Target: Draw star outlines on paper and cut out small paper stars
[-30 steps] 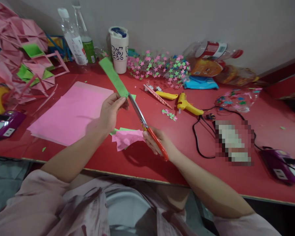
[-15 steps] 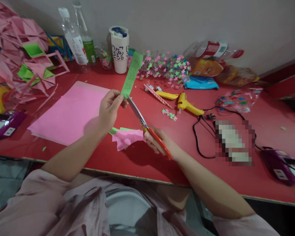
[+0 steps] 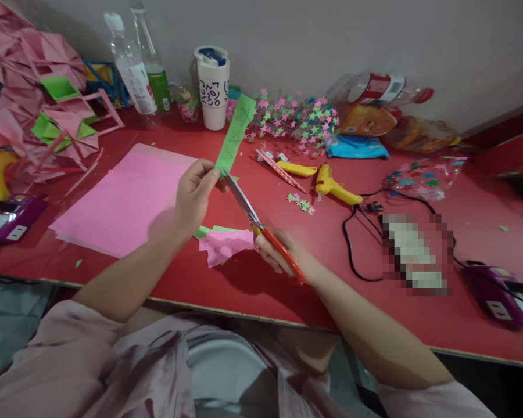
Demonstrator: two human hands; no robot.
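Observation:
My left hand [image 3: 194,194] pinches the lower end of a green paper strip [image 3: 236,132] that stands up and leans a little to the right; pencil lines show on it. My right hand [image 3: 275,251] is closed round the orange handles of a pair of scissors [image 3: 253,217]. The blade tips meet the strip's bottom edge beside my left fingers. Under both hands, a crumpled pink paper scrap [image 3: 224,244] and green offcuts lie on the red table [image 3: 261,278].
Pink paper sheets [image 3: 126,200] lie at left, folded pink and green paper shapes [image 3: 39,110] behind them. Bottles [image 3: 131,67], a white cup [image 3: 213,87], paper stars [image 3: 294,119], a yellow glue gun [image 3: 333,187], black cords [image 3: 357,244] and purple devices [image 3: 499,293] stand around.
The green strip swung from leaning left to leaning right in my left hand. The scissors stayed at its lower end, shifting only slightly.

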